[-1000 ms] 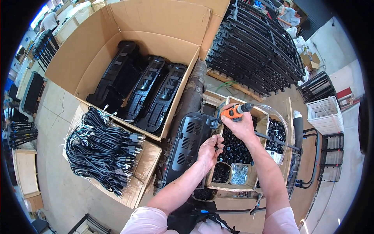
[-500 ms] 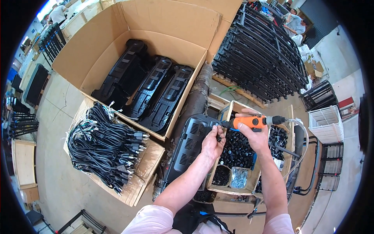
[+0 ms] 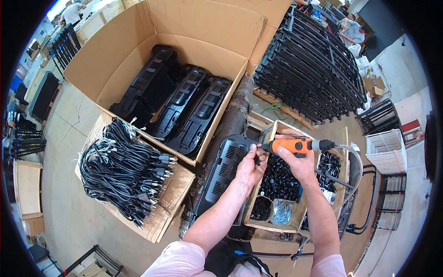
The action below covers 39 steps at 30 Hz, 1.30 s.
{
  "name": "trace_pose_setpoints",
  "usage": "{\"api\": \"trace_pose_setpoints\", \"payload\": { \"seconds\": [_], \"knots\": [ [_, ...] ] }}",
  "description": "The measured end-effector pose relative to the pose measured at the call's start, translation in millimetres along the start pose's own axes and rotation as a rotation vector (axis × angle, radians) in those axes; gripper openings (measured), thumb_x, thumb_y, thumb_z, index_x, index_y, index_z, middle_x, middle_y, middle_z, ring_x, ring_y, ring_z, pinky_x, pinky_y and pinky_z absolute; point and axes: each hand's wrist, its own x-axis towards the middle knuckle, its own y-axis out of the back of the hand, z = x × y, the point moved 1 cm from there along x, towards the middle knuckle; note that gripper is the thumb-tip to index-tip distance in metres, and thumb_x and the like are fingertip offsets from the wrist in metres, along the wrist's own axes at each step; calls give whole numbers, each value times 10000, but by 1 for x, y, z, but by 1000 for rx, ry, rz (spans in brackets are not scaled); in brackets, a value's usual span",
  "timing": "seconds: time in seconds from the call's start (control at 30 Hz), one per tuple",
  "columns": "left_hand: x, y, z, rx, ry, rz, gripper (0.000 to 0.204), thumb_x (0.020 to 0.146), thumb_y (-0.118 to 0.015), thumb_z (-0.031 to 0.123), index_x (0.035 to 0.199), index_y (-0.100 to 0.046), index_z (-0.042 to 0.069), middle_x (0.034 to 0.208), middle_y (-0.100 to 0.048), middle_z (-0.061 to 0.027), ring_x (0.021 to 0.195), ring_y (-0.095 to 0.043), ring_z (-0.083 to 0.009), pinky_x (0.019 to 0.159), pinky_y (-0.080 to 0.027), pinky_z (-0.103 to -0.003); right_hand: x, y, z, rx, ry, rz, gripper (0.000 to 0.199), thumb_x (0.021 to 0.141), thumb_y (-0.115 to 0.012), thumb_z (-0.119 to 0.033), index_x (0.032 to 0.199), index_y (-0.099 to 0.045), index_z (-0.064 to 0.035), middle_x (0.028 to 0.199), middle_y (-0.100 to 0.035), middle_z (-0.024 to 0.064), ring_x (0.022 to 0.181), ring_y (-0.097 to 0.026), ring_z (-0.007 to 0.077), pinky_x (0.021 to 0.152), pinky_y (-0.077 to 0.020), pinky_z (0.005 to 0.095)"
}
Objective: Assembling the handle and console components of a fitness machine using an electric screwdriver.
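My right hand point(image 3: 299, 165) grips an orange air screwdriver point(image 3: 290, 147), which lies level with its bit pointing left. A clear hose point(image 3: 359, 161) runs from its back end. My left hand point(image 3: 250, 170) is closed near the bit, thumb and fingertips at the end of a long black plastic housing point(image 3: 220, 181). Small dark pieces show between its curled fingers, too small to make out. The housing has vent slots and lies lengthwise in front of me. The bit's tip is partly hidden by my left fingertips.
A wooden parts tray point(image 3: 275, 226) holds black fittings and small screws at right. Bundled black cables point(image 3: 124, 168) lie on cardboard at left. Behind stands a big cardboard box point(image 3: 203, 34) of black housings. Stacked black metal frames point(image 3: 309, 64) fill the far right. Other people work farther off.
Both hands and the screwdriver remain at the housing's end with very slight movement. The whole view has shifted a little.
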Motion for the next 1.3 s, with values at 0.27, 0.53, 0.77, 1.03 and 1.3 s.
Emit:
{"api": "trace_pose_setpoints", "payload": {
  "seconds": [0.27, 0.53, 0.77, 1.03, 1.3],
  "knots": [
    [-24, -20, -4, 219, -89, 116, 241, 1119, -530, 206, 1242, -619, 18, 986, -643, -50, 862, -645, -165, 793, -572, -280, 21, -20, 17, -6, 64, 71, 481, 885, -813, -85, 1317, -621, 7, 1221, -721, 137, 1098, -688, 181, 988, -566, 344],
    [-48, -6, -3, 384, 16, 2, 327, 1154, -407, 209, 1345, -561, -7, 1152, -710, -152, 940, -711, -220, 818, -613, -329, 40, -40, 31, -96, 58, -12, 486, 880, -812, -78, 1317, -617, 2, 1183, -723, 124, 1089, -687, 168, 987, -559, 330],
    [-52, 14, -2, 569, 32, -160, 278, 1155, -438, 247, 1230, -615, 45, 976, -715, -42, 791, -637, -103, 661, -508, -265, 53, -48, 35, -209, 47, -57, 371, 859, -817, -75, 1189, -658, -13, 1151, -729, 100, 1056, -683, 158, 960, -557, 332],
    [-72, -2, 4, 644, -53, 23, 280, 1159, -422, 240, 1266, -581, 35, 1025, -741, -83, 728, -627, -114, 643, -508, -253, 56, -49, 33, -248, -21, -77, 315, 844, -813, -77, 1124, -677, -29, 1111, -728, 68, 974, -681, 133, 891, -567, 311],
    [-62, 4, 10, 417, -78, 101, 249, 1105, -574, 290, 1144, -668, 63, 924, -716, -33, 662, -577, -119, 567, -456, -255, 53, -50, 38, -220, 36, -38, 454, 857, -818, -68, 1272, -641, -13, 1129, -727, 87, 1019, -686, 145, 923, -566, 309]
  ]
}}
